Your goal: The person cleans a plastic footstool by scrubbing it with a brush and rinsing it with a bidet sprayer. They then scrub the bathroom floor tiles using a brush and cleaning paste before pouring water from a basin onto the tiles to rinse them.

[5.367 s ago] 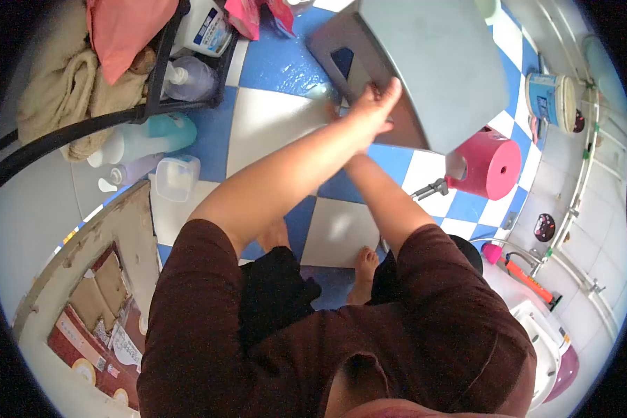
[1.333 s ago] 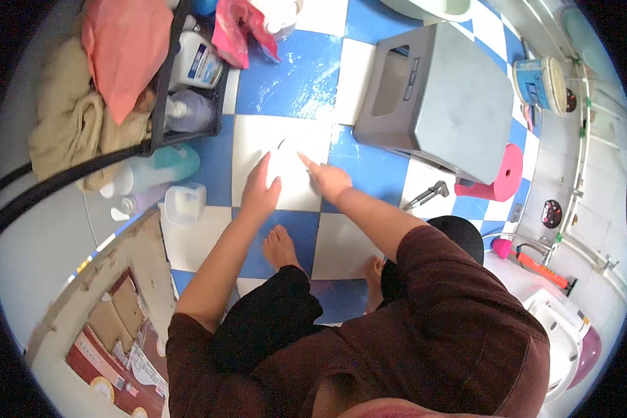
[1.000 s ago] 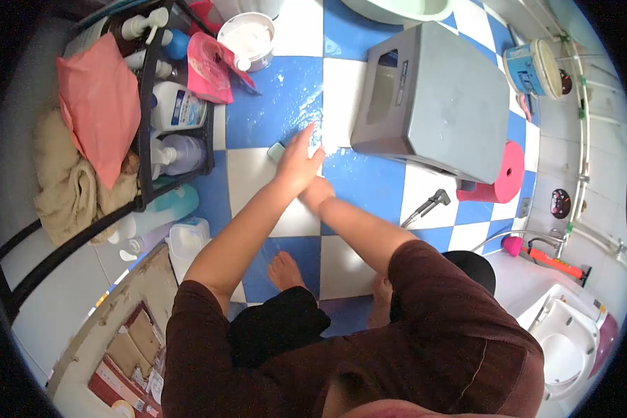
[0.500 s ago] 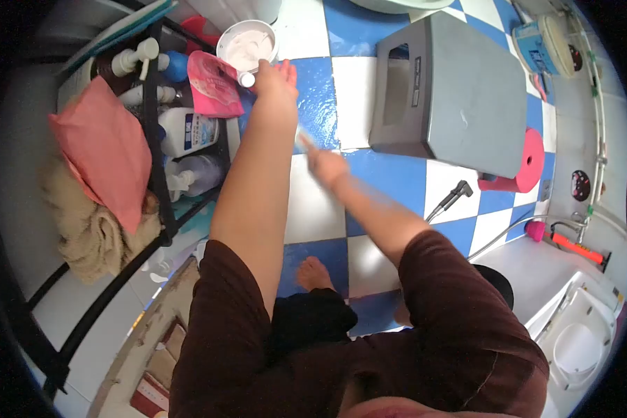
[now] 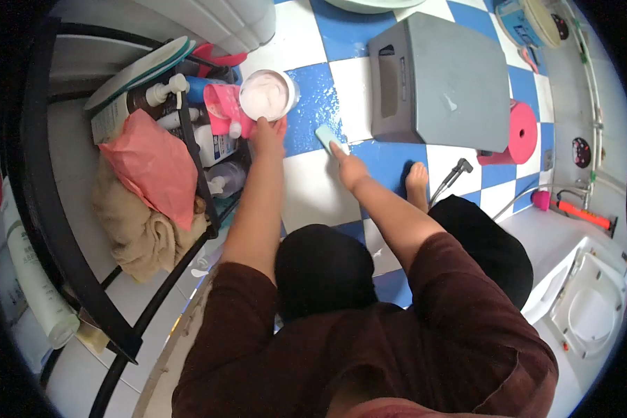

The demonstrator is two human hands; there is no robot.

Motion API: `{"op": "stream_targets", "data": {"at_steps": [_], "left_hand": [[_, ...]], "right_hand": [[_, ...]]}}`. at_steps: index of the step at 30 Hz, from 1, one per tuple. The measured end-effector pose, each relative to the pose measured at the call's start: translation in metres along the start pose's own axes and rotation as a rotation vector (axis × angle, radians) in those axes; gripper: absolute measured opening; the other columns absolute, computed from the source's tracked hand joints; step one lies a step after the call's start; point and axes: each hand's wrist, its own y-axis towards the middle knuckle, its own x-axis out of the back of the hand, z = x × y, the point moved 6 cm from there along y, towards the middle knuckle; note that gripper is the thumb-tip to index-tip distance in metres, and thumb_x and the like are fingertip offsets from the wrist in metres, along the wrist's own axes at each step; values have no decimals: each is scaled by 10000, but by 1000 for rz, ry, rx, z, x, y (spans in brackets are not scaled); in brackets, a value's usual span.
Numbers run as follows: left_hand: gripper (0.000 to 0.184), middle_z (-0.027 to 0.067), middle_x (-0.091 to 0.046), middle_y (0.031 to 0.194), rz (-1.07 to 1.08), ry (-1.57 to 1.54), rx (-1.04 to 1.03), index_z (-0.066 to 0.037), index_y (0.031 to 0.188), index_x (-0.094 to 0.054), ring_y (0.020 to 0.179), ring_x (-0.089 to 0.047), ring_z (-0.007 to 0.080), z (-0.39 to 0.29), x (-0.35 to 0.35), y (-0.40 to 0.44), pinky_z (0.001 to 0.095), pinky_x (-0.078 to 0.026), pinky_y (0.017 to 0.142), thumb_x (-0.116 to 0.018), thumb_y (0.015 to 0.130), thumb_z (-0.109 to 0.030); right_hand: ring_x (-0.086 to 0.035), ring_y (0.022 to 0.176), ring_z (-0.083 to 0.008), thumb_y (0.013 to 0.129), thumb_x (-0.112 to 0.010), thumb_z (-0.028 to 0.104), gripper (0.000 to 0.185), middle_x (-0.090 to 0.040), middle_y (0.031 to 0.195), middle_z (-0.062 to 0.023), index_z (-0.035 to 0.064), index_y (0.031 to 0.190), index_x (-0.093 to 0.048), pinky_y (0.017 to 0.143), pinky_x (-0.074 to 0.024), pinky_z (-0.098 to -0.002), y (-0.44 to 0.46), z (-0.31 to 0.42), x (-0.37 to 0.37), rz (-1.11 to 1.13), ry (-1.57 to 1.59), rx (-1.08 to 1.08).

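A round white tub [image 5: 290, 89] of pale pink cream is tilted toward me at the lower shelf's edge. My left hand [image 5: 269, 135] grips its near rim, thumb on the lip and fingers below. A pink pouch [image 5: 223, 108] with a white cap is beside the tub and left hand. My right hand [image 5: 352, 169] is closed on one end of a pale green flat block [image 5: 327, 139], whose exact kind I cannot make out. The block is over the wet blue-and-white tiled floor [image 5: 317, 184].
On the left, a black rack [image 5: 188, 139] holds several bottles, a pink bag [image 5: 153, 167] and a beige towel [image 5: 143, 230]. A grey step stool [image 5: 460, 83] stands ahead right, near a pink roll [image 5: 524, 132] and a shower hose [image 5: 453, 177]. My bare foot [image 5: 417, 182] is on the tiles.
My body has lowered toward the floor, knees now bent into view. The left hand has come to hold the tub's near rim, and the right hand's blurred motion has stilled, showing the block.
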Motion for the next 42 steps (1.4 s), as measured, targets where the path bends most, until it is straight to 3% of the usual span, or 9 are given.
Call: {"op": "stream_targets", "data": {"at_steps": [7, 15, 20, 23, 27, 30, 34, 38, 42], "left_hand": [[313, 163, -597, 1030, -44, 153, 80, 49, 1127, -483, 897, -622, 258, -7, 30, 3, 293, -540, 684, -407, 873, -119], [321, 160, -558, 1034, -128, 184, -35, 38, 1147, -432, 865, -605, 254, -8, 45, -25, 312, -525, 734, -413, 868, -119], [322, 166, -540, 1069, -229, 276, 21, 36, 1149, -399, 889, -594, 255, -10, 48, -53, 314, -520, 757, -408, 867, -120], [288, 168, -542, 1061, -262, 231, 43, 37, 1108, -421, 903, -590, 256, -14, 45, -71, 315, -518, 770, -412, 866, -120], [269, 170, -541, 1063, -241, 202, 50, 37, 1085, -438, 923, -586, 263, -17, 35, -73, 316, -516, 785, -419, 867, -120], [276, 165, -538, 1079, -261, 154, 43, 33, 1097, -436, 944, -580, 268, -15, 27, -76, 323, -512, 798, -421, 869, -121], [321, 165, -515, 1127, -259, 96, 2, 33, 1153, -412, 995, -565, 281, -14, 12, -62, 339, -504, 832, -427, 870, -117], [375, 171, -486, 1171, -170, -26, 4, 25, 1223, -379, 1039, -549, 298, -23, 2, -42, 350, -498, 872, -425, 871, -97], [388, 166, -487, 1197, -154, -130, -54, 28, 1246, -381, 1066, -538, 294, -21, -23, -14, 344, -511, 869, -405, 875, -82]], "right_hand": [[-590, 884, -392, 900, -383, 124, 516, -601, 990, -247, 301, 1382, -329, 797, -457, -448, 60, 28, 29, -149, 91, 123], [-606, 826, -377, 875, -409, 112, 566, -606, 861, -220, 337, 1385, -312, 755, -467, -464, 110, 66, 34, -113, -28, 283], [-619, 865, -349, 885, -397, 105, 583, -618, 985, -207, 381, 1388, -290, 778, -475, -464, 208, 97, 93, -251, -63, 286], [-632, 883, -325, 910, -369, 121, 553, -619, 1040, -190, 384, 1389, -285, 782, -486, -455, 214, 130, 83, -65, -208, 309], [-621, 967, -313, 896, -417, 87, 530, -628, 1035, -190, 243, 1395, -326, 793, -510, -412, 199, 152, 89, 25, -390, 493], [-612, 988, -319, 933, -308, 127, 526, -584, 1113, -222, 421, 1370, -303, 846, -476, -429, 231, 121, 141, -180, 78, 173], [-630, 931, -321, 923, -338, 120, 512, -613, 1054, -227, 301, 1400, -302, 811, -488, -425, 206, 144, 100, -72, -342, 451], [-622, 960, -315, 841, -460, 102, 596, -621, 1022, -231, 264, 1398, -321, 834, -480, -416, 255, 112, 167, -235, -149, 228], [-624, 947, -319, 816, -484, 128, 604, -624, 1017, -226, 227, 1393, -334, 830, -481, -427, 257, 122, 141, -182, -248, 412]]}}
